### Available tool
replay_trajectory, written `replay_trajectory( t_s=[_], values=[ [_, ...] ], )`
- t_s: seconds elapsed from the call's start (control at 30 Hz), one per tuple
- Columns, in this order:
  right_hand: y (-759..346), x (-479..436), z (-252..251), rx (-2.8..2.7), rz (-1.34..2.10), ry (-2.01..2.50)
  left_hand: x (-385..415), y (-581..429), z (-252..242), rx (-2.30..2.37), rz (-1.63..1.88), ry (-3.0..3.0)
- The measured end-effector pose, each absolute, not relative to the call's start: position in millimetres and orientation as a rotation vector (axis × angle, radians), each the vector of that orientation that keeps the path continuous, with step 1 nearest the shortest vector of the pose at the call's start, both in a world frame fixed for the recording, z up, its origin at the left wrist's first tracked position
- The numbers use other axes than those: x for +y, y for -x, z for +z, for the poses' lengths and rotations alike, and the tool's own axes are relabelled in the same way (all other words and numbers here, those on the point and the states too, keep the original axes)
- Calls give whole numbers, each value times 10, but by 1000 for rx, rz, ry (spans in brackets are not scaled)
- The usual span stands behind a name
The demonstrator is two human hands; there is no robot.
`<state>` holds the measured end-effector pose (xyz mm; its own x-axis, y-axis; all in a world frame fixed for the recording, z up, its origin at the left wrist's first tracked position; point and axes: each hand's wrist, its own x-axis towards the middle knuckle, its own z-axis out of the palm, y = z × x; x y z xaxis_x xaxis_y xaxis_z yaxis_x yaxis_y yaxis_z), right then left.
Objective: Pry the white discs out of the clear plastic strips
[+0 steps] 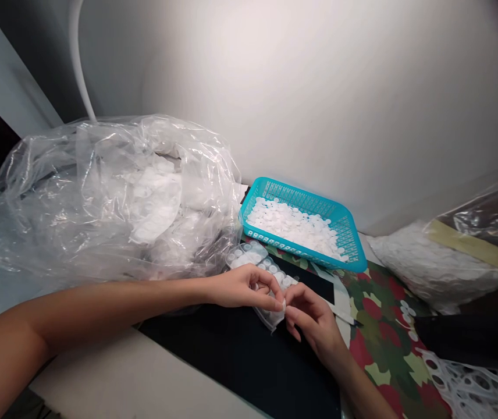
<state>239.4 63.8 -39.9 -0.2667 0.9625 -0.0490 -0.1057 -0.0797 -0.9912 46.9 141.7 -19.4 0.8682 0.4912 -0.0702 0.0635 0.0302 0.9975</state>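
My left hand point(241, 286) and my right hand point(314, 321) meet over the black mat point(231, 349). Both are closed, thumb against fingers, on the edge of a whitish sheet of round pieces point(271, 266). Part of this sheet hangs below my left fingers, and the rest runs back toward a large clear plastic bag. My fingers hide the exact spot being pinched. Just beyond my hands, a turquoise basket point(354, 244) holds many small white discs point(292, 224).
On the left, the clear plastic bag point(100, 192) bulges with white sheets. Another bag of white pieces point(441, 262) lies at right. A patterned cloth point(384, 320) covers the table there, with a few loose discs point(407, 311) and white perforated netting point(476, 384). A wall stands behind.
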Motion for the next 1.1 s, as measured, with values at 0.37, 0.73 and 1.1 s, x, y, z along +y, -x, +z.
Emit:
replay_trajectory(
  t_s=[0.37, 0.73, 1.1],
  values=[
    [-2381, 614, -344, -1392, 1494, 1195, 1385, -470, -174, 480, 344, -1584],
    [-2347, 614, -414, -1294, 1511, 1212, 1394, -490, -128, 471, 298, -1558],
    [-2503, 694, -397, -887, 1395, 1045, 1431, -484, -185, 443, 293, -1377]
  ],
)
